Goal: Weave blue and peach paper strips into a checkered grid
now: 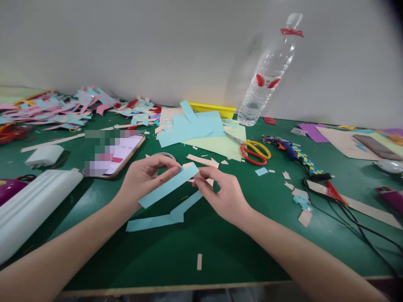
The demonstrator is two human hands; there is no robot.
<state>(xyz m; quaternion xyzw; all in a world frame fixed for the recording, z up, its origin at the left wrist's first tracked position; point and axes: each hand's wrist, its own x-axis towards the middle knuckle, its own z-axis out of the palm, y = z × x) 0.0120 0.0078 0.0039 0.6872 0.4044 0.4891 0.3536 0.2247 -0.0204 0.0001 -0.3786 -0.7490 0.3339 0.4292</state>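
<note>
the left hand [143, 178] holds a blue paper strip [166, 186] above the green tabletop [239, 256]; its grip is closed on the strip, with the thumb along the upper edge. the right hand [225, 191] is at the other end of this strip, and its thumb and fingers are together, pinching that end. below the hands, more blue paper [154, 222] lies on the tabletop; i cannot tell if it is one bent strip or two. beyond the right hand are scissors [244, 144] with red and yellow handles, just beside some blue sheets [201, 124]. a phone [126, 153] lies on the left side.
</note>
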